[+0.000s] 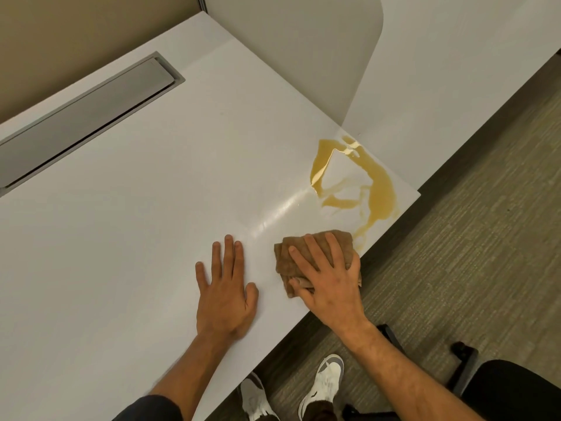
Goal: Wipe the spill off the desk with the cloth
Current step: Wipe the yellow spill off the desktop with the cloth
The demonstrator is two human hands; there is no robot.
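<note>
— Nearest at bottom centre: white shoes on carpet, black chair at lower right.
— And the hands?
— Left hand flat on the white bench, fingers straight, released, holding nothing. Right hand pressing down on the brown cloth, fingers spread over it, thumb tucked at its near edge; not clenched.
— Cloth placed where?
— Folded, at the bench's near edge, right of centre, just beside the left hand.
— Spill?
— Yellow-brown spill up and right of the cloth, near the bench corner; thin tail reaching close to the cloth. Wet sheen between. Grey hatch at upper left.
</note>
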